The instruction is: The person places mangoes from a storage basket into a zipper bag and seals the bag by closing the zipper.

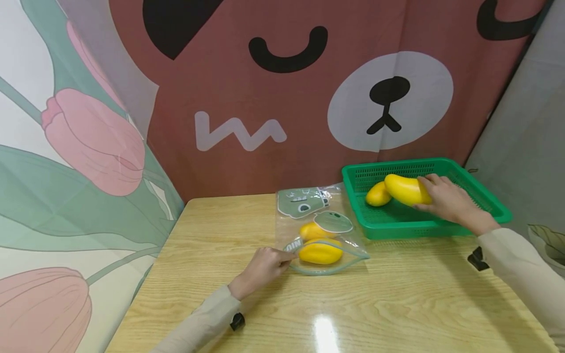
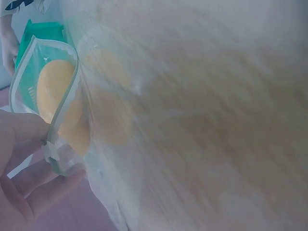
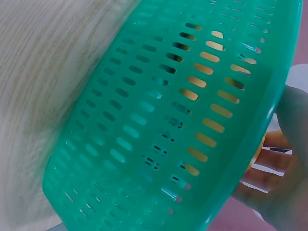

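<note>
A clear zip bag [image 1: 353, 226] with green cartoon prints lies on the table, its mouth parted toward the front. Inside it are two yellow mangoes, the nearer mango [image 1: 321, 252] right at the opening. My left hand [image 1: 263, 267] pinches the bag's left edge by the zip strip [image 2: 61, 108]. My right hand [image 1: 450, 200] grips a large yellow mango [image 1: 403, 190] by its right end, over the green basket [image 1: 437, 229]. Another mango [image 1: 378, 194] sits in the basket, partly behind the held one. In the right wrist view the basket's slotted wall hides most of the held mango.
The wooden table [image 1: 247, 314] runs up to a reddish curtain [image 1: 238, 171] with a bear face. A flowered curtain [image 1: 88, 206] hangs at the left, and a grey one [image 1: 512, 147] at the right. The basket stands close beside the bag.
</note>
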Demonstrator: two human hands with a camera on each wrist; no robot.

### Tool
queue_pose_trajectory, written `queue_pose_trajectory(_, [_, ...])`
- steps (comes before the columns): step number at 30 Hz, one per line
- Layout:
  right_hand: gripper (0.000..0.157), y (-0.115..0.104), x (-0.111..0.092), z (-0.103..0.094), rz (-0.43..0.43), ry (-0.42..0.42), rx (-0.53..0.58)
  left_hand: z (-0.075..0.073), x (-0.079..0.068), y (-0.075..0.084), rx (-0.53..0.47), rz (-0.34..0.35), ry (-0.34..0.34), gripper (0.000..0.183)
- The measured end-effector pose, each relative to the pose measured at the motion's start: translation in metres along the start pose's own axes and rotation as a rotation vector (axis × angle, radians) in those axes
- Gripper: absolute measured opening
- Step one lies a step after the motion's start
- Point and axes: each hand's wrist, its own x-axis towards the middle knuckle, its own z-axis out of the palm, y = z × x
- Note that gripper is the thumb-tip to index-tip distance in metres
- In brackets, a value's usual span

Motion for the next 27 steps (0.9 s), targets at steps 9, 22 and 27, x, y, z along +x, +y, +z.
queue_pose_trajectory(9, [0.080, -0.006, 0.000, -0.003, -0.006, 0.016, -0.001, -0.001, 0.000, 0.000, -0.008, -0.001, -0.002, 0.025])
queue_pose_trajectory(22, [0.078, -0.018, -0.002, -0.006, -0.028, 0.077, 0.001, -0.001, 0.000, 0.002, 0.003, 0.006, -0.001, 0.024])
queue_pose_trajectory(27, [0.078, -0.022, -0.003, -0.008, -0.039, 0.091, 0.006, -0.001, 0.000, 0.002, -0.002, 0.006, -0.004, 0.024])
